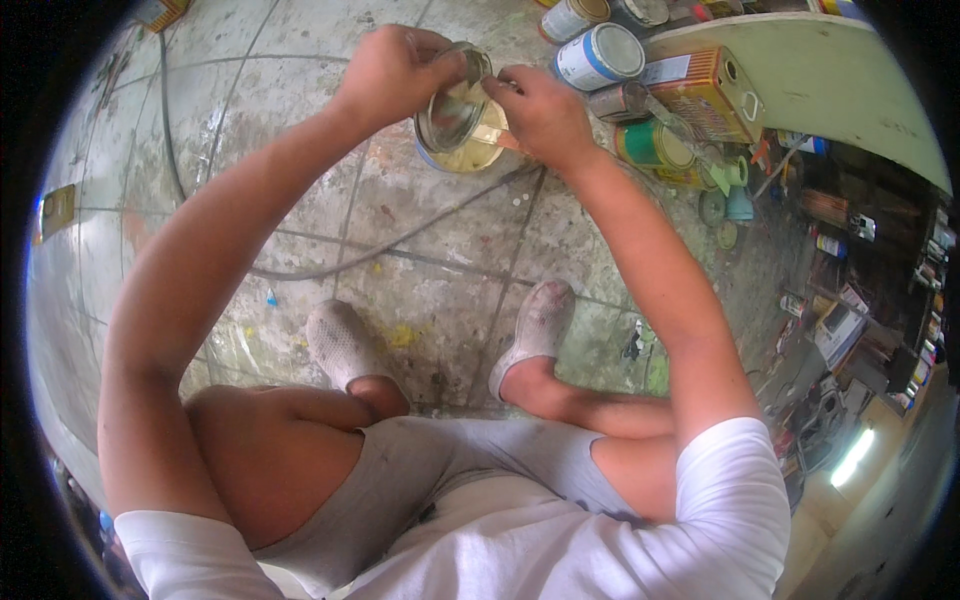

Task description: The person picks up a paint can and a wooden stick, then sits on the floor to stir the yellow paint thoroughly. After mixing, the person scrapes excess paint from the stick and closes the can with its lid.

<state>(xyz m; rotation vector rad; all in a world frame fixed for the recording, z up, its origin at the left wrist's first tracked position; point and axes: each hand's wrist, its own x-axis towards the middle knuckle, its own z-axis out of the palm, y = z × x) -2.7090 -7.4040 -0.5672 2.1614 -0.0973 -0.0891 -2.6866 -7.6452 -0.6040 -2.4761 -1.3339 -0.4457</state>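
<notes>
My left hand (pixel 395 72) is wrapped round a shiny metal can (pixel 447 118), tilted with its mouth toward me. Beneath it on the floor stands an open paint can (pixel 462 160) with a blue edge and cream-yellow paint inside. At the tilted can's right side is my right hand (pixel 550 118), its fingers closed near the rim. A flat tan strip (pixel 507 139), perhaps part of a scraper or brush, shows below these fingers. The fingers partly hide the strip, and I cannot make out its exact kind.
A dark hose (pixel 400 240) curves across the stained tile floor. Several paint cans (pixel 600 55), a red-and-yellow rectangular tin (pixel 705 92) and a green can (pixel 655 145) stand at the right. A pale board (pixel 810 80) lies beyond them. Cluttered shelves (pixel 900 290) line the far right.
</notes>
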